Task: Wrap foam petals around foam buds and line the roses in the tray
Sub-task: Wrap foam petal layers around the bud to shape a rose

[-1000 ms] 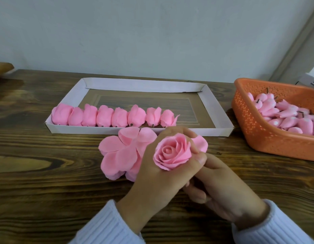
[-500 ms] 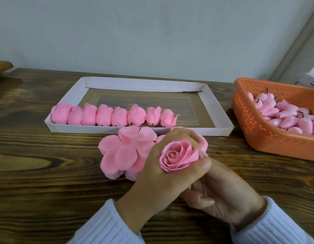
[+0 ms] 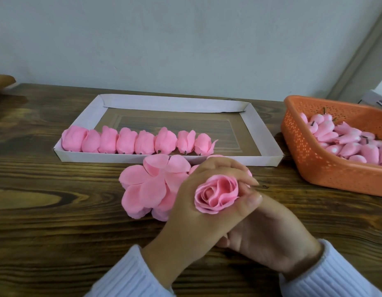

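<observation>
A pink foam rose [image 3: 216,194] with wrapped petals sits in my left hand [image 3: 204,202], whose fingers and thumb curl round it. My right hand [image 3: 269,236] lies under and behind the left one, its fingers curled at the rose's base, mostly hidden. A pile of loose pink foam petals [image 3: 152,185] lies on the table just left of my hands. Behind it, the white cardboard tray [image 3: 255,123] holds a row of several finished roses [image 3: 138,142] along its near edge.
An orange plastic basket [image 3: 314,163] with several pink foam buds [image 3: 348,142] stands at the right. The wooden table [image 3: 46,221] runs to a pale wall behind. A brown object [image 3: 1,82] pokes in at the far left edge.
My hands and the rose shifted slightly right. The left fingers have closed tighter over the top of the rose, pressing its outer petals in.
</observation>
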`<state>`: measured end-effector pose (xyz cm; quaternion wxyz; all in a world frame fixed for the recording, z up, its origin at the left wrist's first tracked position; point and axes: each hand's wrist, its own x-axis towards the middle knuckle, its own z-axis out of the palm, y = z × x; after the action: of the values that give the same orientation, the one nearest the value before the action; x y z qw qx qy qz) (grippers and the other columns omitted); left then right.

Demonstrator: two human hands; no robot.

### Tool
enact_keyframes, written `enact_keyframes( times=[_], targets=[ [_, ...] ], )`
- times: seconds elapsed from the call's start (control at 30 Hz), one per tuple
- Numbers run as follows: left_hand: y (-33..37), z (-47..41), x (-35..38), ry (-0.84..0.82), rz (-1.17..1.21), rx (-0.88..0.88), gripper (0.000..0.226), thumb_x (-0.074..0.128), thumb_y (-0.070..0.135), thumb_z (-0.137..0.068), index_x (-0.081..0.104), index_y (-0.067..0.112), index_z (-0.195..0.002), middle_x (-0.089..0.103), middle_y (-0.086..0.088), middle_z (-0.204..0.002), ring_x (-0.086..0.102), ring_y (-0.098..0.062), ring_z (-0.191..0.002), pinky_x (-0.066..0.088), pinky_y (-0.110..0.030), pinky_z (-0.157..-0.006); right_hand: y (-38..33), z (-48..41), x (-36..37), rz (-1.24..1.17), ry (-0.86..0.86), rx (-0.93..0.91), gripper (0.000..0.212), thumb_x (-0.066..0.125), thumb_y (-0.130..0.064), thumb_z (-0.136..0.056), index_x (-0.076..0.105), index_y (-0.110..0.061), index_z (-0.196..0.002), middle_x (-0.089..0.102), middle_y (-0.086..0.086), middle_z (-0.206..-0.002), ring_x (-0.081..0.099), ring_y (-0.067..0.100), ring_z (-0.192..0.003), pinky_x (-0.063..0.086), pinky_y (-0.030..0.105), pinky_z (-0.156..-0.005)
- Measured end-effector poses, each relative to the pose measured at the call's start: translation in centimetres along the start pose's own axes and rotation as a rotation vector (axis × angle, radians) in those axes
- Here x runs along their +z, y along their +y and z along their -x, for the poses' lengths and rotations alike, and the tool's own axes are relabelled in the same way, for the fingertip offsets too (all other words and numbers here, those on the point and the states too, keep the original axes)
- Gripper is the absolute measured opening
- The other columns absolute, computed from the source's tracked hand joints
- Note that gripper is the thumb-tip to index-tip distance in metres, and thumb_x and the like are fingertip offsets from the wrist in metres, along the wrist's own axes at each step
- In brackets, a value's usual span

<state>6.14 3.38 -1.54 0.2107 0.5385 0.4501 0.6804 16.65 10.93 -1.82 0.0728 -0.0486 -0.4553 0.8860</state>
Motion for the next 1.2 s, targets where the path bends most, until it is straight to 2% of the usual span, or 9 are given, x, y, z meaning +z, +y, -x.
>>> enact_keyframes(
  times=[0.07, 0.2, 0.37, 0.53, 0.63, 0.77, 0.93, 1.1, 1.2],
  targets=[
    [0.1, -0.1, 0.1, -0.004, 0.045, -0.022, 0.017, 0.075, 0.016, -0.072, 0.066, 0.021, -0.086, 0.066, 0.006, -0.101, 0.062, -0.002, -0.101, 0.046, -0.011, -0.085, 0.2, -0.1, 0.0, 0.021, 0.05, 0.004, 0.046, 0.077, -0.049, -0.073, 0.07, -0.025, -0.112, 0.067, -0.002, -0.105, 0.062, 0.01, -0.089, 0.049, 0.021, -0.068],
    [0.0, 0.0, 0.2, -0.011, 0.072, -0.019, 0.013, 0.074, 0.017, -0.07, 0.067, 0.019, -0.08, 0.065, 0.016, -0.098, 0.062, 0.0, -0.099, 0.046, -0.012, -0.085, 0.3, 0.1, -0.3, -0.037, 0.055, -0.066, 0.043, 0.079, -0.029, -0.077, 0.069, -0.011, -0.115, 0.068, 0.009, -0.115, 0.064, 0.02, -0.109, 0.054, 0.03, -0.088],
    [0.0, 0.1, 0.1, 0.031, -0.001, -0.006, 0.021, 0.071, 0.017, -0.071, 0.066, 0.008, -0.09, 0.066, 0.005, -0.098, 0.062, -0.005, -0.101, 0.046, -0.014, -0.087, 0.1, 0.1, -0.2, -0.012, 0.046, -0.084, 0.034, 0.055, -0.006, -0.089, 0.061, 0.0, -0.122, 0.064, 0.014, -0.12, 0.06, 0.024, -0.116, 0.05, 0.031, -0.096],
    [0.3, 0.1, 0.2, 0.047, 0.114, -0.092, 0.012, 0.064, 0.023, -0.074, 0.074, 0.029, -0.079, 0.068, 0.013, -0.091, 0.064, 0.0, -0.092, 0.047, -0.01, -0.079, 0.0, 0.0, -0.9, -0.115, 0.01, 0.023, 0.05, 0.079, -0.032, -0.077, 0.066, -0.012, -0.12, 0.061, 0.014, -0.12, 0.057, 0.026, -0.112, 0.045, 0.039, -0.096],
    [0.2, 0.1, 0.0, -0.006, 0.113, -0.087, 0.007, 0.07, 0.01, -0.077, 0.074, 0.012, -0.082, 0.068, -0.004, -0.094, 0.064, -0.005, -0.094, 0.047, -0.013, -0.081, 0.2, 0.0, -1.1, 0.006, 0.085, 0.091, 0.05, 0.082, -0.047, -0.066, 0.073, -0.021, -0.108, 0.061, 0.01, -0.107, 0.056, 0.023, -0.099, 0.044, 0.036, -0.087],
    [0.1, 0.1, 0.1, -0.04, 0.069, -0.073, 0.016, 0.072, 0.001, -0.073, 0.068, 0.008, -0.087, 0.067, -0.001, -0.092, 0.064, -0.005, -0.095, 0.047, -0.015, -0.083, 0.4, 0.1, -0.9, -0.034, 0.12, 0.002, 0.046, 0.084, -0.035, -0.07, 0.071, -0.018, -0.11, 0.067, 0.008, -0.109, 0.062, 0.022, -0.103, 0.052, 0.035, -0.086],
    [0.0, 0.0, 0.1, -0.013, 0.04, -0.001, 0.016, 0.07, 0.012, -0.074, 0.065, 0.011, -0.09, 0.065, -0.002, -0.091, 0.064, -0.01, -0.091, 0.05, -0.02, -0.081, 0.1, 0.0, -0.4, -0.085, 0.04, -0.095, 0.038, 0.061, -0.005, -0.088, 0.057, 0.006, -0.124, 0.063, 0.018, -0.118, 0.061, 0.025, -0.114, 0.05, 0.034, -0.097],
    [-0.1, 0.1, 0.2, 0.026, 0.062, -0.019, 0.008, 0.065, 0.013, -0.078, 0.07, 0.012, -0.085, 0.067, 0.001, -0.09, 0.065, -0.01, -0.093, 0.048, -0.017, -0.082, 0.4, 0.0, -0.7, -0.039, 0.057, -0.025, 0.046, 0.076, -0.037, -0.079, 0.067, -0.014, -0.118, 0.064, 0.01, -0.118, 0.057, 0.024, -0.111, 0.046, 0.039, -0.095],
    [0.1, 0.1, 0.2, -0.021, 0.046, -0.007, 0.01, 0.066, 0.01, -0.077, 0.067, 0.011, -0.087, 0.066, 0.0, -0.089, 0.064, -0.006, -0.091, 0.048, -0.016, -0.082, 0.4, 0.1, -0.5, -0.03, 0.092, -0.052, 0.036, 0.072, -0.027, -0.083, 0.068, -0.01, -0.115, 0.065, 0.012, -0.114, 0.06, 0.024, -0.108, 0.052, 0.037, -0.089]
  ],
)
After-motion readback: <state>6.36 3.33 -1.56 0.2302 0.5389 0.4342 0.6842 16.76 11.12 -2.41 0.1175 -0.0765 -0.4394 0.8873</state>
